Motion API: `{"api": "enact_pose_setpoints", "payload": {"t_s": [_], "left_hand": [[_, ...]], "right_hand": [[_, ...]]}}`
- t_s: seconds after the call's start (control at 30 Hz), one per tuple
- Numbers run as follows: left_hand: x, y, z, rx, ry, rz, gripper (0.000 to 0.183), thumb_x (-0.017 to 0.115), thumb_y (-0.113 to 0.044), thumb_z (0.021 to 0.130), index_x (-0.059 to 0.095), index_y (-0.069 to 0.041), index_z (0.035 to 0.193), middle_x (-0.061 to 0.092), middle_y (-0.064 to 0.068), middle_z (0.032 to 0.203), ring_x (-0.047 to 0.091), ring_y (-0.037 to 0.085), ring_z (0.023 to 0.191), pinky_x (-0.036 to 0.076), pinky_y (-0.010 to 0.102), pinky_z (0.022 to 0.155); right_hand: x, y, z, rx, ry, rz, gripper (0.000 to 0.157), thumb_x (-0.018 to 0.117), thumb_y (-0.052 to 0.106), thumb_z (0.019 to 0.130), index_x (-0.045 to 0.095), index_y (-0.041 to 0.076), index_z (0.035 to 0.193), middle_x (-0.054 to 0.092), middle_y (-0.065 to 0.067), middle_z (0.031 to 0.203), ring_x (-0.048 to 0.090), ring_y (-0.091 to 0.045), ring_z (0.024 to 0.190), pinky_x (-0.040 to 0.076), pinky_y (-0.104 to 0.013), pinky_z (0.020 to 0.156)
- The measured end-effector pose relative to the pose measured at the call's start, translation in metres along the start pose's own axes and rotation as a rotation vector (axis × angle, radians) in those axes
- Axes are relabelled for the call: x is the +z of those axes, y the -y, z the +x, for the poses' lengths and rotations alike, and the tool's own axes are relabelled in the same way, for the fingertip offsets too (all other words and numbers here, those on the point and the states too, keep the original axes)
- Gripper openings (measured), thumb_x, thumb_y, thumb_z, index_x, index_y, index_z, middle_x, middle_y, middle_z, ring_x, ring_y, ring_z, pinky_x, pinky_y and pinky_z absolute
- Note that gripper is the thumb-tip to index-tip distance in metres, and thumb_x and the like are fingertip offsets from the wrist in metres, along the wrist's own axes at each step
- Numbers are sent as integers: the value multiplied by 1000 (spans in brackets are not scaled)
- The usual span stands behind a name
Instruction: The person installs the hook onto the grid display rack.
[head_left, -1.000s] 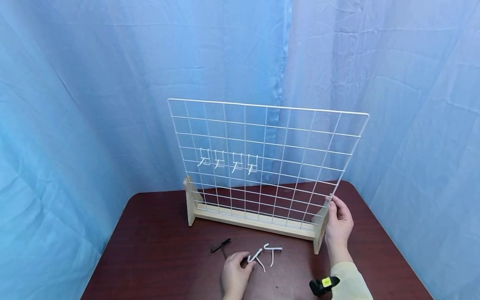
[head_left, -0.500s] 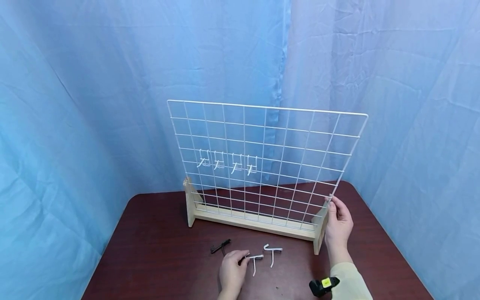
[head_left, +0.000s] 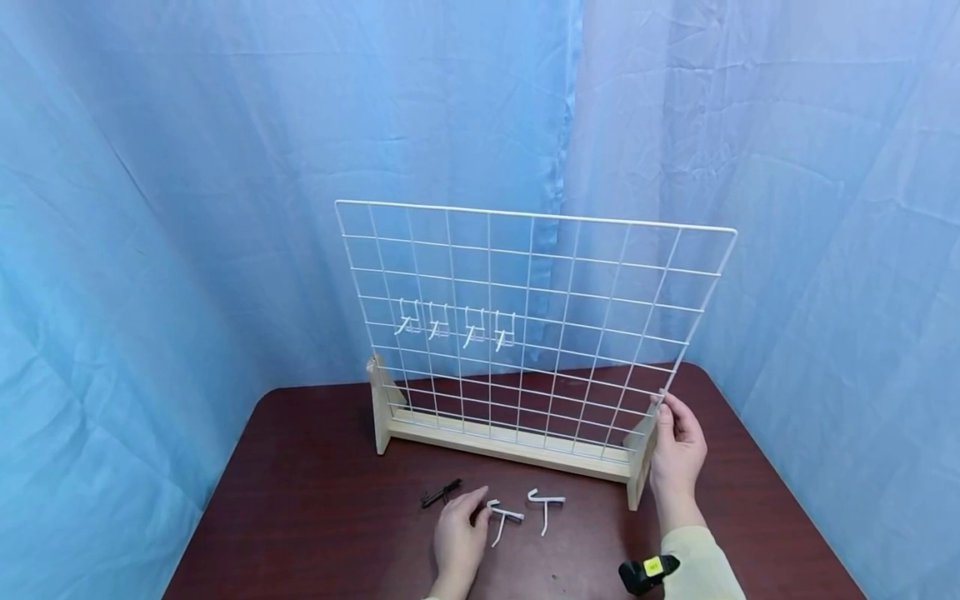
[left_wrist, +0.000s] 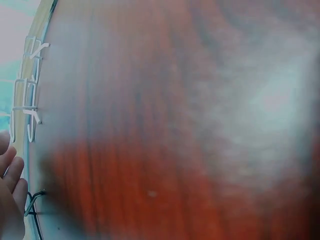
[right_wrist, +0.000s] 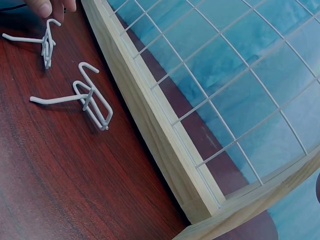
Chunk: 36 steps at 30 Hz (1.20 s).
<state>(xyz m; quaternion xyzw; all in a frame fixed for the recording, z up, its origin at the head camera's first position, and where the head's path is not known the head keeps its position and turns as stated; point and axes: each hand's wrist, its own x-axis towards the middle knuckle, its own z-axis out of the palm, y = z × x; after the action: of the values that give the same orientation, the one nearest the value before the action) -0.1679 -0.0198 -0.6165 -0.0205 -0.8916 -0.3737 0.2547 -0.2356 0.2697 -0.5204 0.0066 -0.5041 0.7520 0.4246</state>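
Note:
A white wire grid panel (head_left: 490, 250) stands upright in a pale wooden stand (head_left: 510, 447). At the stand's right side support, my right hand (head_left: 678, 450) pinches the support's top together with the panel's edge. My left hand (head_left: 459, 537) is low over the table, thumb and finger parted beside the curled end of a white display hook (head_left: 506, 512). In the right wrist view a fingertip is at or just behind that end. Another white hook (head_left: 546, 499) lies to its right. A black hook (head_left: 441, 494) lies behind the left hand, partly hidden by it.
Several small white hooks (head_left: 472, 333) hang in a row on the panel's left half. The dark red-brown table (head_left: 300, 500) has rounded far corners. Blue curtains (head_left: 262, 167) enclose it behind and on both sides. A black wrist device (head_left: 648, 573) is on the right sleeve.
My left hand has shifted left, and its finger and thumb have parted a little. The white hook beside it has turned and moved slightly left. The right hand stays put.

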Motion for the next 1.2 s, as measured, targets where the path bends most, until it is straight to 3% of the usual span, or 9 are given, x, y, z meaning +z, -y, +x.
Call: {"api": "enact_pose_setpoints", "payload": {"t_s": [0.33,0.73,1.07,1.2], "left_hand": [[-7,1,-11,45,-64,26,33,84,-16,63,73,-16,94,68,-8,87,61,12,82,45,35,78],[0,4,-25,158,-80,41,37,87,-24,56,74,-15,89,67,-7,85,59,15,82,42,33,80],[3,3,-26,101,0,17,36,87,-26,56,75,-17,89,65,-12,86,57,12,87,39,25,82],[4,5,-26,113,-2,30,37,87,-26,54,76,-17,88,65,-13,85,57,11,86,40,25,81]], "right_hand": [[9,16,-4,-8,13,13,23,52,-8,89,57,-15,110,69,-10,97,63,-16,96,45,-20,85],[11,20,-5,1,7,9,24,53,-8,89,56,-16,111,68,-12,98,63,-16,96,46,-19,84],[11,19,-5,1,9,3,23,53,-7,89,57,-16,110,68,-14,98,63,-18,96,46,-20,84],[11,19,-5,3,7,-4,23,53,-7,89,57,-15,110,69,-12,97,63,-17,96,47,-19,83]]}}
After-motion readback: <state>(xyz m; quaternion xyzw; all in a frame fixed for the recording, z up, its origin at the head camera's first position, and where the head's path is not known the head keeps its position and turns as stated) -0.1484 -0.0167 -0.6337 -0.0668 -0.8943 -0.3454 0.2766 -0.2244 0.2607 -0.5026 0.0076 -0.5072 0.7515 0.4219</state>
